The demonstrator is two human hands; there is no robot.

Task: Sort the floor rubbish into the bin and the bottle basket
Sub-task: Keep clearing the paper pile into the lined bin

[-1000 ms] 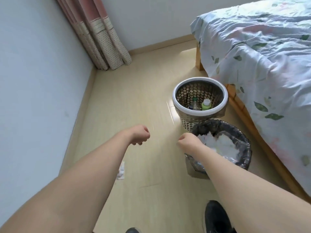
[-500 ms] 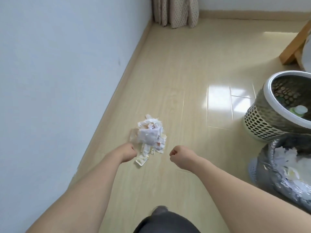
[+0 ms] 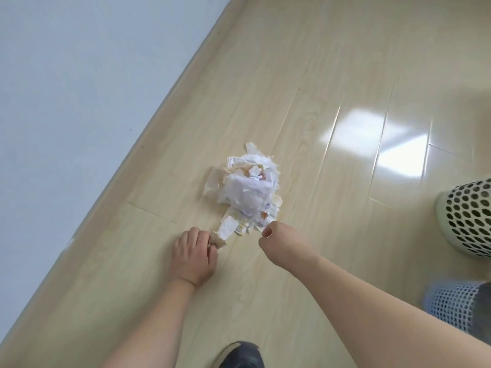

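no readable text, labels or numbers anywhere in view.

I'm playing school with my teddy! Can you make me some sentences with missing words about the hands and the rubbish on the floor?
1. The left hand pinches a scrap at the edge of the ____ pile.
2. The right hand is curled into a ____ beside the pile.
3. The pile lies on the wooden ____.
4. The basket at the right edge has walls full of ____.

Missing words: paper; fist; floor; holes
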